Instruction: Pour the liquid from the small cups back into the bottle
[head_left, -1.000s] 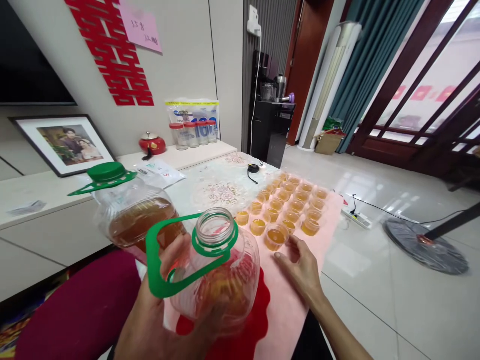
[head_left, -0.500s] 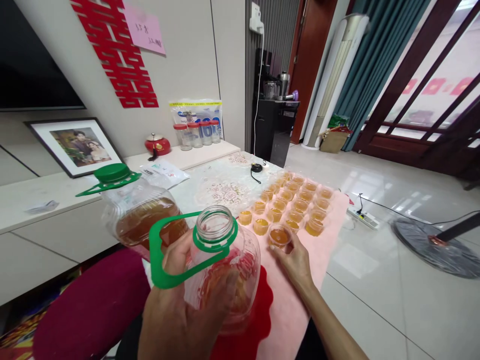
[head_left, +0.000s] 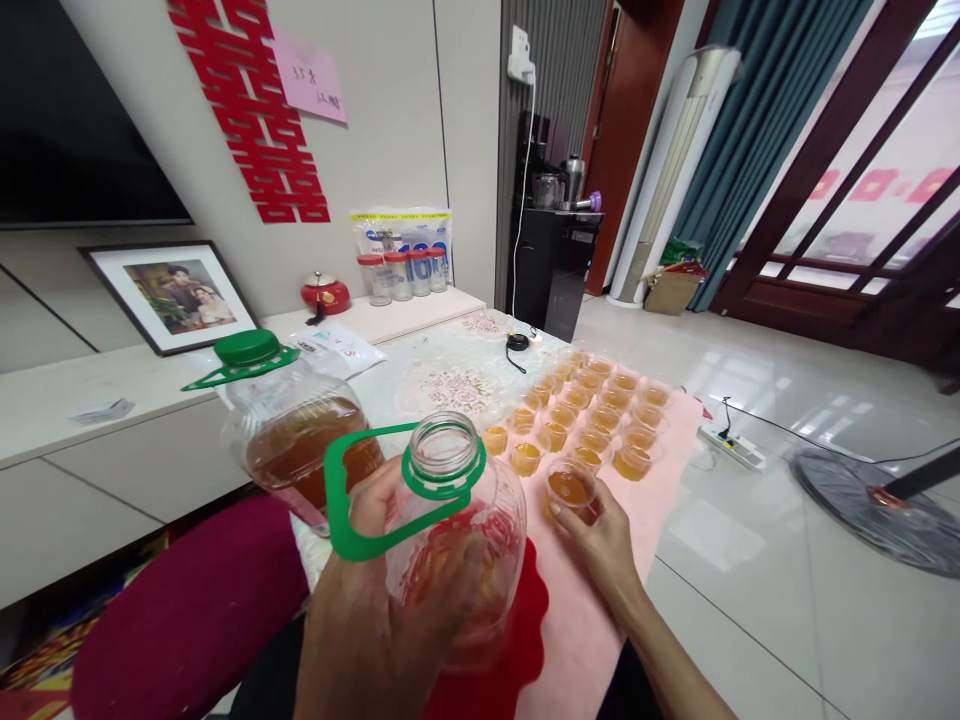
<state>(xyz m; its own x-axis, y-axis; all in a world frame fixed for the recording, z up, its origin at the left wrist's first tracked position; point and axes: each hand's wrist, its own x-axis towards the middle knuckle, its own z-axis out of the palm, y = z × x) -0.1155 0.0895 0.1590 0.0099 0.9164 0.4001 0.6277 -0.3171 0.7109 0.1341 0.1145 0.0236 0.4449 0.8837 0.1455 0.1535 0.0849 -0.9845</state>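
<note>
My left hand is wrapped round an uncapped clear plastic jug with a green carry handle. Little liquid shows inside it, though my fingers cover much of its body. Between the thumb and fingers of my right hand is a small clear plastic cup of amber liquid, at the near end of several rows of similar filled cups. These rows stand on a pink cloth. A capped jug, partly full of brown liquid, stands left of the one I hold.
Under the held jug lies a red scalloped mat. A black tape measure rests on the flowered tablecloth. Left are a magenta stool and a white cabinet bearing a framed photo and red-lidded jars.
The view has shifted slightly, moving most things a little right and down. My right hand has drawn its cup slightly nearer, apart from the rows. My left hand keeps its grip on the jug.
</note>
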